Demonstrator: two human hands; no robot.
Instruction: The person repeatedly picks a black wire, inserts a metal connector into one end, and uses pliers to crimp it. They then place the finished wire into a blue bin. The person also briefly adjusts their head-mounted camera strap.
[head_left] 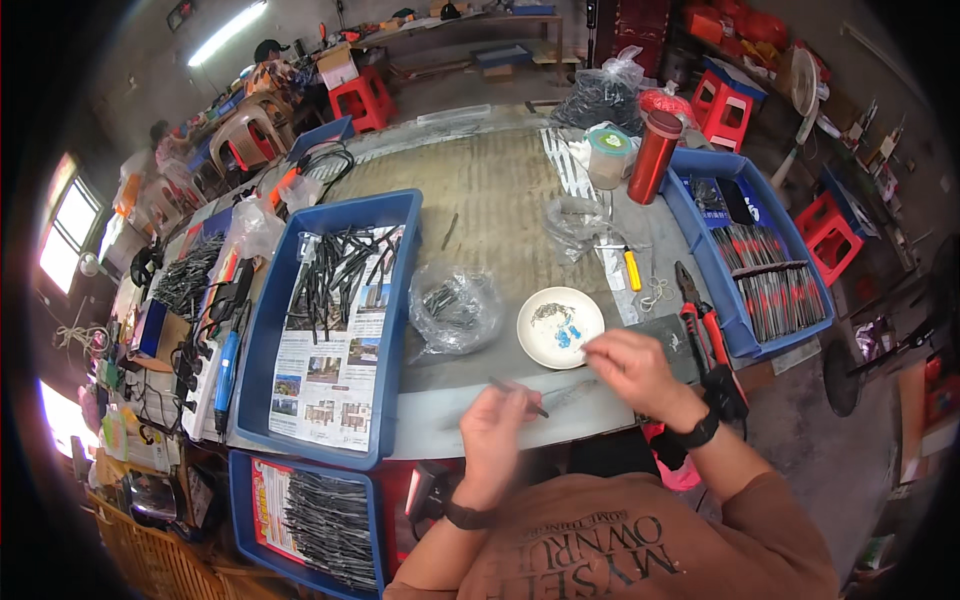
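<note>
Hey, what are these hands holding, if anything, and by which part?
The left hand holds a thin black stick around its middle, both ends showing. Whether the right hand, at the round white bowl, pinches anything cannot be told.

Here a head-worn fisheye camera — left of a pair — looks down from close above the left hand (pixel 492 422) and right hand (pixel 632 368), its wide, curved view running over the table (pixel 485 185) to the far tube light (pixel 228 33).

I am in a workshop: pliers (pixel 714 336), a screwdriver (pixel 632 270) and blue trays (pixel 402 300) of thin black parts (pixel 328 282) share my stained surface (pixel 490 175), with a tube light (pixel 228 32) and another person (pixel 270 75) beyond.
</note>
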